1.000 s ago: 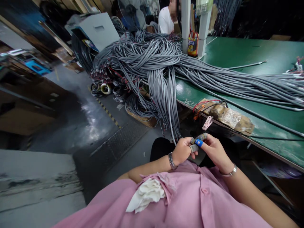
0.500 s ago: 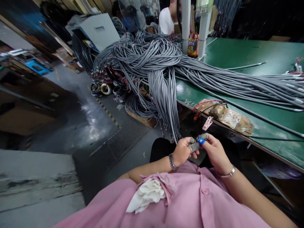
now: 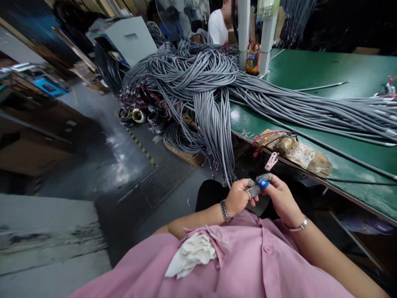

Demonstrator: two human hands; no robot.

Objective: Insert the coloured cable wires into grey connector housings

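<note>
My left hand (image 3: pixel 238 198) and my right hand (image 3: pixel 281 199) meet just in front of my chest, below the edge of the green table (image 3: pixel 335 70). Both are closed, fingertips pinched against each other. Several fingertips wear grey wraps, and one right fingertip is blue (image 3: pixel 263 183). What they pinch is too small to make out. Directly above my left hand, the ends of the grey cable bundle (image 3: pixel 217 120) hang off the table edge. I cannot tell whether a strand reaches my fingers.
The grey cables stretch across the table to the right. A taped brown block (image 3: pixel 297 153) with red wires and a pink clip (image 3: pixel 271 161) sits on the table edge. White posts (image 3: pixel 242 33) and a person in white (image 3: pixel 216 27) are at the far end. Floor lies on the left.
My hands stay joined and have risen very slightly. The blue fingertip has shifted a little against the left fingers.
</note>
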